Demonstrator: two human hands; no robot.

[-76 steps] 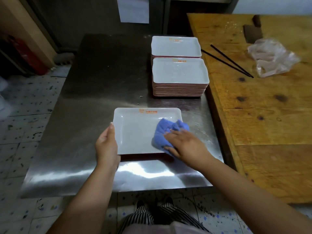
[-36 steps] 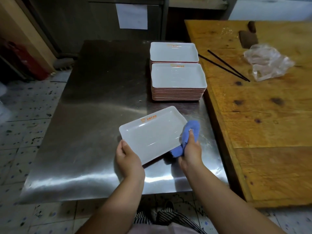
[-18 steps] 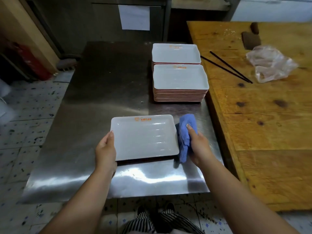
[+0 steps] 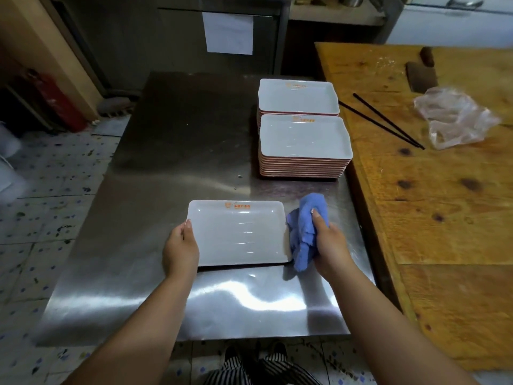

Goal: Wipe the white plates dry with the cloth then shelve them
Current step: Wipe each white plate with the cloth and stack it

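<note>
A white rectangular plate (image 4: 238, 233) with an orange logo lies on the steel table (image 4: 155, 190), close to its front edge. My left hand (image 4: 180, 250) grips the plate's left rim, thumb on top. My right hand (image 4: 329, 245) is closed on a crumpled blue cloth (image 4: 305, 229), which touches the plate's right edge. Behind, at the table's right side, stand two stacks of white plates: a near stack (image 4: 304, 140) and a far stack (image 4: 298, 95).
A wooden table (image 4: 433, 190) adjoins on the right, bearing two black chopsticks (image 4: 385, 123), a crumpled clear plastic bag (image 4: 455, 118) and a cleaver (image 4: 422, 76). A red fire extinguisher (image 4: 55, 101) stands on the speckled floor at the left. Cabinets rise behind the steel table.
My right hand slid the cloth off the plate's inside to its right edge. The plate was tilted and turned a second ago and now lies square again.
</note>
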